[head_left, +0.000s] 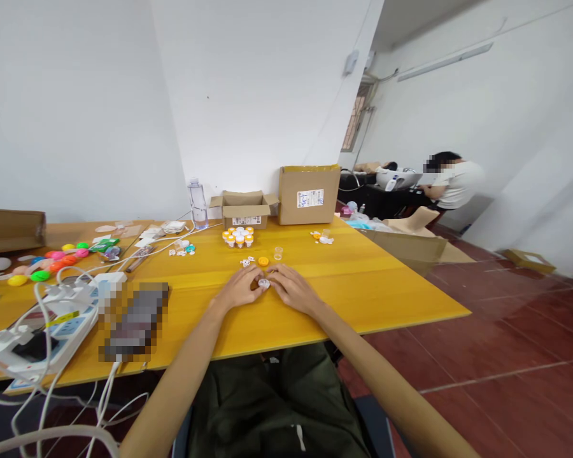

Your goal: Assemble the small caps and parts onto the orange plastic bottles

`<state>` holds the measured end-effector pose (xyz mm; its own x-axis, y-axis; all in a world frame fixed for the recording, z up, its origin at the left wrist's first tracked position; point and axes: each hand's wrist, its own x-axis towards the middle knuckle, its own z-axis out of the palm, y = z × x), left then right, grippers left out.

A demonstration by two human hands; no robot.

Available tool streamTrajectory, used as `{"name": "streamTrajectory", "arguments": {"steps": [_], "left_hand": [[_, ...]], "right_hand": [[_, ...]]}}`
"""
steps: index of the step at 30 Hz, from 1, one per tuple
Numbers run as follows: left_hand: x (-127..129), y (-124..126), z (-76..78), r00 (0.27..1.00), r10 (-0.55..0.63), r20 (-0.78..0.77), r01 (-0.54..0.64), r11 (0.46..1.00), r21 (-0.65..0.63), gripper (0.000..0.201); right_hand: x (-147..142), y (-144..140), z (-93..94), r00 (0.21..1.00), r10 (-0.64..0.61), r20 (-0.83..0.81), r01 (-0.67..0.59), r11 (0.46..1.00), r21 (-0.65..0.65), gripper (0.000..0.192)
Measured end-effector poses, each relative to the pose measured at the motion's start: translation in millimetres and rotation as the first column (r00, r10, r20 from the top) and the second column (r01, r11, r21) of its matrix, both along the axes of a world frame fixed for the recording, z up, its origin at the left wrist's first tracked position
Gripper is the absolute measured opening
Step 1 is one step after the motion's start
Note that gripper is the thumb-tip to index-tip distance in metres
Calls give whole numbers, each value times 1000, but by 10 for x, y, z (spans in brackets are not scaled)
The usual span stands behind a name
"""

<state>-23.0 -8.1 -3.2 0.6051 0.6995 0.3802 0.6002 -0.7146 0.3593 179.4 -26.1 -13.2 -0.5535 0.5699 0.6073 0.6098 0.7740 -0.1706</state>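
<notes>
My left hand (241, 287) and my right hand (292, 287) rest on the yellow table (372, 280) and meet at a small clear plastic piece (264, 284), which the fingertips of both hands pinch. Just beyond it lie an orange cap (263, 261), small white dice-like bits (245, 261) and a clear little cup (277, 253). Farther back stands a cluster of small orange-and-white bottles (239, 236).
An open small carton (245, 210), a taller carton (308, 194) and a water bottle (198, 203) line the table's far edge. At left are coloured round toys (52, 259), a power strip (52, 331) and white cables. A seated person (451, 181) works at far right.
</notes>
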Motion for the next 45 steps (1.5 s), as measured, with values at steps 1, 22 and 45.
{"name": "streamTrajectory", "arguments": {"steps": [1,22,45], "left_hand": [[0,-5,5,1000,0,3,0,1000,-4,7],[8,-14,10,1000,0,7,0,1000,-4,16],[10,-34,17,1000,15,10,-15,1000,-10,6]], "right_hand": [[1,-1,-3,1000,-6,5,6,1000,-1,23],[-17,-1,-40,994,37,102,-40,999,28,28],[60,194,-169,974,-223,34,225,972,-62,23]]}}
